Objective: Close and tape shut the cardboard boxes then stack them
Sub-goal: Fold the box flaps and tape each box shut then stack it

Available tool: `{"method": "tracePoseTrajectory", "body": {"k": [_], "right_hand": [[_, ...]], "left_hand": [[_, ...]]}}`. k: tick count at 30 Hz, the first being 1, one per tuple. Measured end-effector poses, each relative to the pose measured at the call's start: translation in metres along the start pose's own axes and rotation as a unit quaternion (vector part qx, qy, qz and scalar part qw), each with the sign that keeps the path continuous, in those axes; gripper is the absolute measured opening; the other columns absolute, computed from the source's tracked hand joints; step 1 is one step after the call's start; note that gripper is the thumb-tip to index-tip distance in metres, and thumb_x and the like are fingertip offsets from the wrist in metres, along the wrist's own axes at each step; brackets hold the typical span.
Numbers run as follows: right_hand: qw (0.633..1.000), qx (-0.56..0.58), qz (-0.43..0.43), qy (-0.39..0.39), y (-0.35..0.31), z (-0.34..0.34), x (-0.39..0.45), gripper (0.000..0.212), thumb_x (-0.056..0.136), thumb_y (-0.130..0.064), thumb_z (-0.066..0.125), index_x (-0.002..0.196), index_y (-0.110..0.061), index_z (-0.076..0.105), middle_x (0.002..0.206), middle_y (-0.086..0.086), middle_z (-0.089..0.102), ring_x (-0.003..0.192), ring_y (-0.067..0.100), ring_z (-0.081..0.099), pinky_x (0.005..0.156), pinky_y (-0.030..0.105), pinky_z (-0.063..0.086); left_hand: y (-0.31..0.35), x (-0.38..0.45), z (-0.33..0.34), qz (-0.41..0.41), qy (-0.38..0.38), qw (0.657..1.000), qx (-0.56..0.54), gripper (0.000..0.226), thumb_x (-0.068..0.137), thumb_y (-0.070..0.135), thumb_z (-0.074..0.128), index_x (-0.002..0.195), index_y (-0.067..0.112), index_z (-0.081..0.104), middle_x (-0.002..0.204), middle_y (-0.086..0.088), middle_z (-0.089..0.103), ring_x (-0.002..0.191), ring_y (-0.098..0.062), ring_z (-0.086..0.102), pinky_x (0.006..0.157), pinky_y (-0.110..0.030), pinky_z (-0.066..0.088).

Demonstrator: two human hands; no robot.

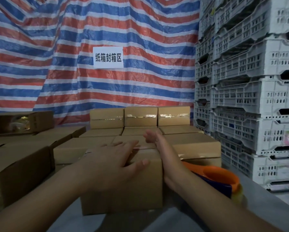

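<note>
Behind your work area: tarp, sign and crates.
You face a red, white and blue striped tarp [90,39] carrying a white paper sign [108,57] with black characters; stacked grey plastic crates [247,91] stand to your right.

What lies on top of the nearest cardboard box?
The left hand rests flat on the nearest cardboard box; the right hand reaches over its far edge. The hands cover most of the top seam, so any tape is hidden.

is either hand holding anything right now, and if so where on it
Nothing is gripped. The left hand lies flat with straight fingers on top of the near cardboard box; the right hand reaches open past it.
</note>
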State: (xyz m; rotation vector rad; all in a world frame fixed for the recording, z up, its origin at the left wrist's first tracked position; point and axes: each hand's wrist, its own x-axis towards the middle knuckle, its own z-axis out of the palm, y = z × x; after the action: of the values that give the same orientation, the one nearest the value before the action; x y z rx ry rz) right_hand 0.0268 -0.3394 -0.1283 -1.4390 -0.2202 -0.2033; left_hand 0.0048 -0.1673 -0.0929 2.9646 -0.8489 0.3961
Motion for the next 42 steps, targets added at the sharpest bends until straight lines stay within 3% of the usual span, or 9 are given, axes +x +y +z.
{"method": "tracePoseTrajectory", "body": {"k": [4, 8, 13, 17, 21, 24, 31, 38, 42], "right_hand": [[0.998, 0.030, 0.049, 0.011, -0.001, -0.002, -0.010, 0.026, 0.102, -0.056, 0.035, 0.111, -0.043, 0.056, 0.113, -0.005, 0.061, 0.100, 0.018, 0.065, 0.070, 0.034, 0.055], [0.997, -0.004, 0.073, 0.023, -0.003, -0.004, -0.018, 0.055, 0.098, -0.066, 0.030, 0.141, -0.036, 0.048, 0.133, 0.010, 0.059, 0.118, 0.031, 0.059, 0.104, 0.053, 0.047], [0.995, -0.094, 0.028, 0.017, 0.001, -0.011, -0.029, 0.090, 0.078, -0.078, 0.030, 0.158, -0.037, 0.024, 0.163, -0.006, 0.027, 0.148, 0.023, 0.028, 0.120, 0.049, 0.022], [0.982, -0.178, 0.004, -0.058, 0.011, -0.015, -0.047, 0.087, 0.064, -0.078, 0.052, 0.135, -0.070, 0.003, 0.147, -0.032, 0.024, 0.136, 0.004, 0.033, 0.106, 0.028, 0.034], [0.974, -0.208, -0.005, -0.085, 0.025, -0.017, -0.051, 0.098, 0.076, -0.042, 0.082, 0.131, -0.068, 0.006, 0.133, -0.022, 0.047, 0.118, -0.001, 0.046, 0.100, 0.025, 0.042], [0.969, -0.223, -0.012, -0.106, 0.030, -0.020, -0.052, 0.091, 0.082, -0.028, 0.081, 0.135, -0.064, 0.017, 0.128, -0.026, 0.050, 0.114, -0.007, 0.047, 0.086, 0.013, 0.040], [0.980, -0.177, -0.086, -0.021, -0.002, -0.012, -0.055, 0.094, 0.046, -0.069, 0.087, 0.128, -0.068, 0.042, 0.112, -0.030, 0.066, 0.104, -0.007, 0.063, 0.072, 0.014, 0.054], [0.987, -0.098, -0.123, 0.039, -0.083, 0.031, 0.025, 0.083, 0.076, -0.063, 0.073, 0.147, -0.035, 0.042, 0.129, -0.008, 0.064, 0.113, 0.013, 0.063, 0.089, 0.031, 0.053], [0.994, -0.069, -0.039, 0.071, -0.092, 0.052, 0.091, 0.079, 0.083, -0.058, 0.072, 0.147, -0.023, 0.042, 0.133, 0.000, 0.060, 0.120, 0.025, 0.058, 0.107, 0.049, 0.047]], "left_hand": [[0.003, -0.001, 0.004, 0.014, 0.061, 0.998, -0.005, 0.075, 0.078, 0.084, 0.016, 0.140, 0.044, 0.028, 0.137, 0.016, 0.047, 0.114, -0.001, 0.047, 0.088, -0.022, 0.037], [0.001, -0.014, 0.003, -0.002, 0.148, 0.983, -0.112, 0.069, 0.073, 0.084, 0.031, 0.130, 0.046, 0.042, 0.123, 0.031, 0.039, 0.098, 0.008, 0.047, 0.080, -0.017, 0.046], [-0.028, -0.043, 0.008, -0.079, 0.296, 0.912, -0.273, 0.064, 0.073, 0.080, 0.035, 0.131, 0.052, 0.038, 0.131, 0.026, 0.040, 0.108, 0.012, 0.042, 0.084, -0.018, 0.040], [-0.043, -0.061, 0.028, -0.183, 0.196, 0.829, -0.491, 0.098, 0.064, 0.077, 0.051, 0.151, 0.041, 0.026, 0.151, 0.012, 0.039, 0.132, -0.009, 0.042, 0.108, -0.037, 0.040], [-0.040, -0.072, 0.053, -0.176, 0.144, 0.772, -0.594, 0.059, 0.063, 0.063, 0.065, 0.119, 0.046, 0.053, 0.097, 0.035, 0.067, 0.089, 0.013, 0.063, 0.063, -0.007, 0.050], [-0.041, -0.076, 0.064, -0.167, 0.142, 0.772, -0.597, 0.049, 0.068, 0.061, 0.062, 0.114, 0.054, 0.050, 0.101, 0.033, 0.067, 0.091, 0.015, 0.061, 0.067, -0.011, 0.049], [-0.028, -0.071, 0.025, -0.182, 0.261, 0.755, -0.573, 0.048, 0.060, 0.068, 0.058, 0.104, 0.050, 0.056, 0.095, 0.022, 0.067, 0.087, 0.002, 0.064, 0.065, -0.019, 0.049], [-0.063, 0.009, -0.064, -0.174, 0.393, 0.754, -0.496, 0.046, 0.086, 0.062, 0.057, 0.113, 0.025, 0.060, 0.095, 0.011, 0.060, 0.087, -0.008, 0.059, 0.070, -0.032, 0.052], [-0.101, 0.055, -0.075, -0.182, 0.360, 0.761, -0.509, 0.055, 0.088, 0.054, 0.062, 0.129, 0.019, 0.053, 0.090, 0.014, 0.054, 0.080, -0.002, 0.054, 0.056, -0.019, 0.040]]}}
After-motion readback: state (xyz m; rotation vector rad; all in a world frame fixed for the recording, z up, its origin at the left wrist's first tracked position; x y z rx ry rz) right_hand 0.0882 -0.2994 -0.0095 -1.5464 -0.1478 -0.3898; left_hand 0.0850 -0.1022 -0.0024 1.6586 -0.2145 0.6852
